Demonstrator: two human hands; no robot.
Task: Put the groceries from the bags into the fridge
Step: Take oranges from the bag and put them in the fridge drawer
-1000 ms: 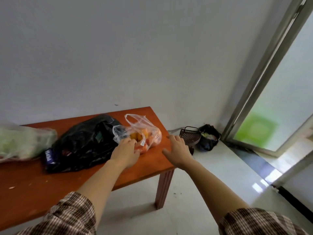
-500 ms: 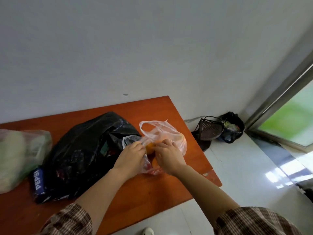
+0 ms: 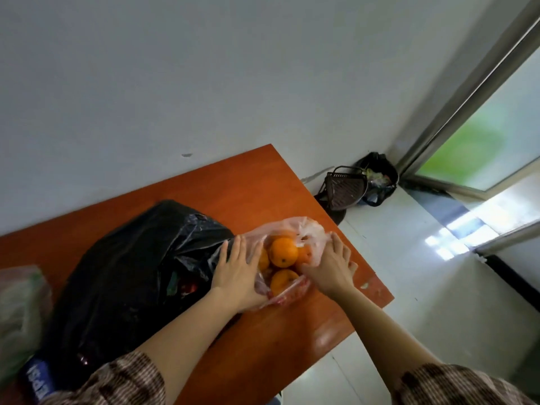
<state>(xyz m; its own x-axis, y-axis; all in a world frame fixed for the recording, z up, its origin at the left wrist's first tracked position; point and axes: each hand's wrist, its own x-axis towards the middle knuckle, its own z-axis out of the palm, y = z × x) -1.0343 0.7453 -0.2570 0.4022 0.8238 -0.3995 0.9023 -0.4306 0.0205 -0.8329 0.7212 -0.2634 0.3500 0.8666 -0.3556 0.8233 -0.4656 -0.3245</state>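
Note:
A clear plastic bag (image 3: 306, 229) lies near the right end of the orange-brown table (image 3: 257, 176), its mouth spread wide. Several oranges (image 3: 283, 252) show inside, with something red under them. My left hand (image 3: 238, 268) presses flat on the bag's left side, fingers straight. On the right side rests my right hand (image 3: 331, 264), fingers spread over the plastic and thumb reaching toward the oranges. A big black bag (image 3: 131, 273) sits just left of it, partly open. A pale bag of greens (image 3: 17, 311) is at the far left. No fridge is in view.
A blue Pepsi label (image 3: 38, 378) pokes out below the black bag. On the white floor by the wall stand a dark basket (image 3: 346, 190) and a black bin bag (image 3: 380, 176). A metal-framed glass door (image 3: 482, 135) fills the right side.
Both hands went from pinching the bunched bag to spreading its mouth apart, baring the oranges. The camera has come closer and now looks more steeply down.

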